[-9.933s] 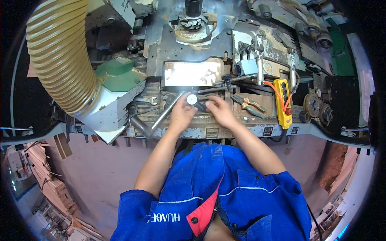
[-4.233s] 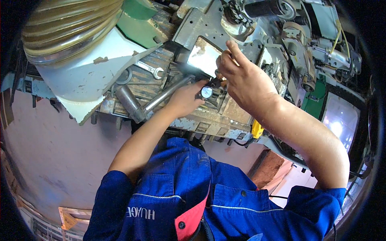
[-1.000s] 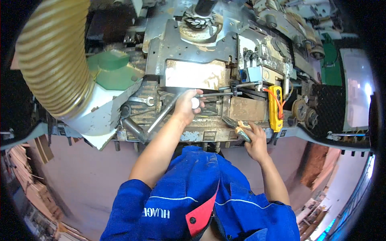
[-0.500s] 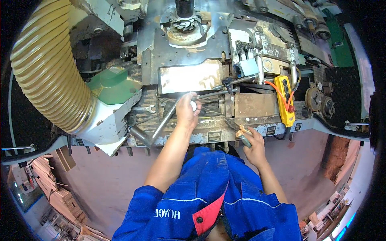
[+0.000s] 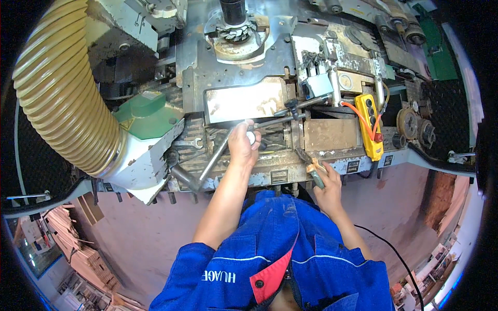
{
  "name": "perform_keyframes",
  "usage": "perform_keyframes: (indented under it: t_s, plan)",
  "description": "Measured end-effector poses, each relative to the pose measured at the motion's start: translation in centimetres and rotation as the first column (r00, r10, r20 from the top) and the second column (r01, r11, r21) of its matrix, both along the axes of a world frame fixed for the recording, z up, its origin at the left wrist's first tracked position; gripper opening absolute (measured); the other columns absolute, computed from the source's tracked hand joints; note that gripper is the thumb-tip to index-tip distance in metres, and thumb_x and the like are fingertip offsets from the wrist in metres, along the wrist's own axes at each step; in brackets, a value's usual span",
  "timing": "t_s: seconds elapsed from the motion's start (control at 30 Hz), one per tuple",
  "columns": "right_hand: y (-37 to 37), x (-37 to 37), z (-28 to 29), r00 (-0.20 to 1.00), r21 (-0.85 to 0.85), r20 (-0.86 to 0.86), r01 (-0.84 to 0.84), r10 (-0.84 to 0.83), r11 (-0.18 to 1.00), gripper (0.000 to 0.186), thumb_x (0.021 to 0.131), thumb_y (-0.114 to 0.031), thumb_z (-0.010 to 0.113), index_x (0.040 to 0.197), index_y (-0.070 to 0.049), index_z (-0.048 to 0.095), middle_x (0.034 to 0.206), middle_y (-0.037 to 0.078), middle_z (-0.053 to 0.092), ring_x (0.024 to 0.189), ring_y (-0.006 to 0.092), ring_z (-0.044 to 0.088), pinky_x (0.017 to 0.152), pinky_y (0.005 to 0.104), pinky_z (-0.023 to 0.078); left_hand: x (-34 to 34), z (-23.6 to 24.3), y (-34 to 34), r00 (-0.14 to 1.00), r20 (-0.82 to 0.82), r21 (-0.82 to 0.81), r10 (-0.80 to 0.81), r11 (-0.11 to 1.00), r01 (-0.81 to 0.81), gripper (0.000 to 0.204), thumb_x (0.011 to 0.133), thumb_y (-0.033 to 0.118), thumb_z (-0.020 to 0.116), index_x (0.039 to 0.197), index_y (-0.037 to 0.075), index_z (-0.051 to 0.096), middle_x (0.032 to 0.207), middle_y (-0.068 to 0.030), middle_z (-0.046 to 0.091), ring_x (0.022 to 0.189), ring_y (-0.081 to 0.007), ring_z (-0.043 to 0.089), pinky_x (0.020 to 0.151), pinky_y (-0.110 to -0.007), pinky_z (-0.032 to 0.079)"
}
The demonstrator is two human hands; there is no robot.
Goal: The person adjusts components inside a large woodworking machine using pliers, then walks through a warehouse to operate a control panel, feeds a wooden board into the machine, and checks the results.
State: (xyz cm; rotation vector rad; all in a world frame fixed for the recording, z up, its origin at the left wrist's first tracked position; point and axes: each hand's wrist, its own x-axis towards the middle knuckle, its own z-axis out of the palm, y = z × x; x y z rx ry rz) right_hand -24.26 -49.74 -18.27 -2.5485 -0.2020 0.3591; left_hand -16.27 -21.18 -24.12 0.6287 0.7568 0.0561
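My left hand (image 5: 243, 143) reaches up onto the metal machine bed and grips a small round dial gauge (image 5: 251, 137) with a white face, beside a long steel bar (image 5: 213, 156). My right hand (image 5: 327, 184) sits lower at the machine's front edge, closed on the handles of a pair of pliers (image 5: 311, 170). A bright rectangular metal plate (image 5: 244, 102) lies just above the left hand. A toothed cutter head (image 5: 234, 31) stands at the top of the bed.
A large ribbed beige dust hose (image 5: 59, 98) runs into a white and green hood (image 5: 145, 140) on the left. A yellow push-button pendant (image 5: 371, 124) with an orange cable hangs at right. An open-end wrench (image 5: 188, 143) lies on the bed. Stacked wood (image 5: 72, 249) lies at lower left.
Over ten seconds my right hand left the gauge area and dropped to the front edge with the pliers. My left hand stays on the gauge. In the last half second almost nothing moved.
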Motion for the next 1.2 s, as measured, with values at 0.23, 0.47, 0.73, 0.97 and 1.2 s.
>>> perform_keyframes:
  t_s: [0.23,0.47,0.73,0.97,1.2]
  plan:
    - [1.7,0.2,-0.7,0.996,-0.103,0.073,0.057,-0.049,0.993,0.058,0.071,-0.003,0.066,0.127,-0.013,0.064,0.142,0.017,0.047,0.129,0.0391,0.042,0.109,0.0488,0.032,0.3,0.3,0.3,0.999,0.003,0.01,-0.038,0.999,0.038,0.015,0.093,0.015,0.056,0.094,0.0,0.059,0.076,-0.0095,0.06,0.055,-0.0173,0.054,0.038,-0.025,0.031]
    - [2.5,1.1,-1.6,0.984,-0.171,0.175,0.059,-0.028,0.984,0.056,0.072,-0.007,0.07,0.128,-0.011,0.063,0.144,0.019,0.044,0.129,0.0411,0.04,0.11,0.0508,0.03,1.0,1.0,0.1,0.998,-0.065,0.011,0.009,1.0,-0.008,0.014,0.088,0.013,0.055,0.091,0.0,0.058,0.073,-0.0101,0.06,0.053,-0.018,0.055,0.039,-0.027,0.032]
    - [3.1,1.1,-1.9,0.978,-0.225,0.21,0.056,-0.008,0.973,0.055,0.074,-0.01,0.07,0.128,-0.011,0.063,0.142,0.02,0.044,0.129,0.0411,0.04,0.111,0.0529,0.029,1.0,0.7,0.3,0.997,-0.074,0.045,-0.023,0.999,0.027,0.02,0.091,0.018,0.053,0.098,-0.001,0.056,0.076,-0.0153,0.059,0.054,-0.0183,0.057,0.039,-0.025,0.034]
    - [4.1,2.6,-2.2,0.97,-0.21,0.24,0.033,0.019,0.977,0.051,0.078,-0.018,0.073,0.128,-0.011,0.063,0.14,0.022,0.045,0.128,0.0415,0.041,0.112,0.0541,0.028,0.1,0.2,1.6,0.989,0.033,0.017,-0.145,0.989,0.144,0.029,0.097,0.027,0.051,0.105,-0.001,0.058,0.083,-0.0146,0.063,0.068,-0.0231,0.065,0.052,-0.032,0.049]
    - [5.7,3.9,-2.0,0.972,-0.211,0.227,-0.018,0.066,0.977,0.053,0.083,-0.028,0.071,0.132,-0.011,0.06,0.139,0.023,0.043,0.129,0.0426,0.039,0.113,0.055,0.026,-3.7,1.8,2.7,0.957,0.097,-0.033,-0.273,0.96,0.277,0.031,0.102,0.029,0.048,0.11,0.001,0.058,0.103,-0.0139,0.066,0.084,-0.0287,0.068,0.076,-0.043,0.059]
